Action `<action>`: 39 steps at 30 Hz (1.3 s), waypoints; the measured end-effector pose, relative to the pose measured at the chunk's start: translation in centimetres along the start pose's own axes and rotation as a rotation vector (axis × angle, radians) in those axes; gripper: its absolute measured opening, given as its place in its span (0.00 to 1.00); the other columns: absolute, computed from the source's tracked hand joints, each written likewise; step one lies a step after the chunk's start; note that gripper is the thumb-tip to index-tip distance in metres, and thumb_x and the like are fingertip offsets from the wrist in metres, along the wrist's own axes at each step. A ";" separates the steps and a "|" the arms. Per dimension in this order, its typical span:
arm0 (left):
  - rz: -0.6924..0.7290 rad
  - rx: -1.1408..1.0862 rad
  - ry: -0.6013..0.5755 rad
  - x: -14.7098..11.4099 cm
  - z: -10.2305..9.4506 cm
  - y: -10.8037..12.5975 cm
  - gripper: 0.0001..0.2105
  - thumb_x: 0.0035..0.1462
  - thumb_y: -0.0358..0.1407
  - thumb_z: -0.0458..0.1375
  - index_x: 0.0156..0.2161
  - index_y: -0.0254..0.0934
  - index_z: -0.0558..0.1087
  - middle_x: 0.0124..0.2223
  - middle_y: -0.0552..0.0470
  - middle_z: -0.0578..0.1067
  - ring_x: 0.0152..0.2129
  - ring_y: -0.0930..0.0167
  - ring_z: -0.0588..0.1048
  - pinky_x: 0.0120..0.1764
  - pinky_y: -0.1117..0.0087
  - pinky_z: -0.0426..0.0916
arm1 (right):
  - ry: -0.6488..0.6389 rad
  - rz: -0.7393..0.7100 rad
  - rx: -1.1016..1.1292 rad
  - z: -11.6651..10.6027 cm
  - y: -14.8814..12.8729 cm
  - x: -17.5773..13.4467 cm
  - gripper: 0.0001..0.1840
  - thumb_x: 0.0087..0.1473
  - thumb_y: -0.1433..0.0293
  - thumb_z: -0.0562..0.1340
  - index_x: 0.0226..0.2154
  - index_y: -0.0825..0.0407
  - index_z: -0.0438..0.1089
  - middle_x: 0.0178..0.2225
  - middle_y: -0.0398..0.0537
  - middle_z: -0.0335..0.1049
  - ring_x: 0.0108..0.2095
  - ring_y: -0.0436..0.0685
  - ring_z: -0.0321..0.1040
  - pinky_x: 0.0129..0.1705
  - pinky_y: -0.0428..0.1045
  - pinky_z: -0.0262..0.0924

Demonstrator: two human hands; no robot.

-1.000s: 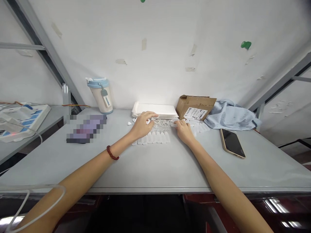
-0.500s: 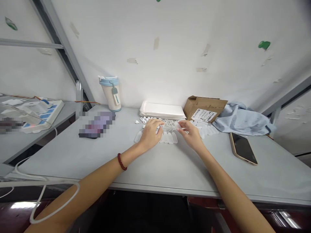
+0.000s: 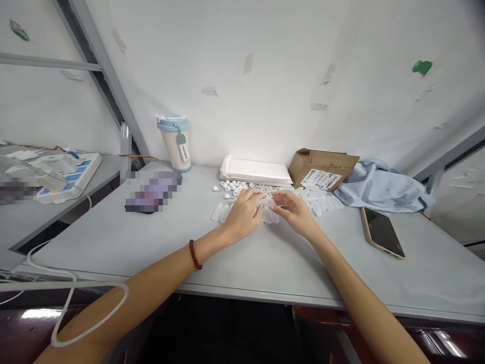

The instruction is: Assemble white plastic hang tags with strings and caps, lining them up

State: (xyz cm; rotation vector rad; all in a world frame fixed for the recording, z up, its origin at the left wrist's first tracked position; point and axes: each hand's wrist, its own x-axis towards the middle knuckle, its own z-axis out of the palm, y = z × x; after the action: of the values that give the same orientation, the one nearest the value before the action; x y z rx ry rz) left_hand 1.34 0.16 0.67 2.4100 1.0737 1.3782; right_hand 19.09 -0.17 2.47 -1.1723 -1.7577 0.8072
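My left hand (image 3: 244, 215) is curled over the middle of the table, thumb and fingers closed beside a small translucent plastic piece (image 3: 270, 201). What its fingertips grip is too small to tell. My right hand (image 3: 294, 212) pinches that translucent piece between thumb and fingers, close to the left fingertips. Under and beside the hands lies a row of flat translucent plastic pieces (image 3: 217, 212), partly covered by my left hand. Small white caps (image 3: 235, 187) are scattered just behind my left hand. More translucent pieces (image 3: 329, 203) lie right of my right hand.
Against the wall stand a tumbler (image 3: 176, 144), a flat white package (image 3: 257, 171) and a cardboard box (image 3: 322, 169). A light blue cloth (image 3: 379, 187) and a phone (image 3: 382, 232) lie at the right. A blurred purple item (image 3: 153, 192) lies left. A white cable (image 3: 89, 285) loops over my left forearm.
My hands have come closer together, the right one shifting left with the translucent piece toward the left fingertips. The view has shifted slightly.
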 end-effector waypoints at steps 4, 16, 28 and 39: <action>0.029 -0.023 0.002 -0.1 0.0 0.2 0.14 0.55 0.24 0.50 0.46 0.35 0.69 0.46 0.44 0.71 0.46 0.64 0.68 0.49 0.58 0.67 | -0.011 -0.002 -0.008 0.0 0.0 0.0 0.17 0.48 0.62 0.64 0.41 0.50 0.68 0.37 0.49 0.71 0.39 0.57 0.69 0.42 0.55 0.65; 0.104 -0.085 -0.030 -0.3 0.0 0.5 0.16 0.56 0.25 0.48 0.48 0.35 0.67 0.51 0.42 0.70 0.49 0.66 0.70 0.51 0.61 0.68 | -0.045 0.002 0.020 0.0 -0.1 0.0 0.19 0.50 0.63 0.63 0.46 0.49 0.68 0.38 0.49 0.73 0.39 0.57 0.70 0.42 0.56 0.65; 0.125 -0.050 -0.058 -0.5 -0.1 0.8 0.16 0.58 0.26 0.47 0.50 0.35 0.68 0.55 0.42 0.68 0.52 0.65 0.69 0.53 0.59 0.67 | -0.016 0.017 0.129 0.0 0.0 0.0 0.18 0.50 0.60 0.63 0.43 0.50 0.67 0.37 0.50 0.73 0.39 0.58 0.71 0.43 0.56 0.66; 0.076 -0.067 -0.038 -0.3 -0.2 0.8 0.14 0.57 0.26 0.48 0.48 0.33 0.67 0.50 0.41 0.70 0.49 0.65 0.70 0.52 0.61 0.68 | 0.004 0.054 0.173 0.0 -0.4 -0.1 0.19 0.48 0.59 0.65 0.40 0.51 0.68 0.41 0.52 0.73 0.37 0.57 0.72 0.44 0.57 0.66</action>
State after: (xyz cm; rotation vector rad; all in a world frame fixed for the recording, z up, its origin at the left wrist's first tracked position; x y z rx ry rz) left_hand 1.48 -0.67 0.96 2.4413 0.9207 1.3633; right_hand 18.93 -0.44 2.81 -1.1089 -1.6237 0.9680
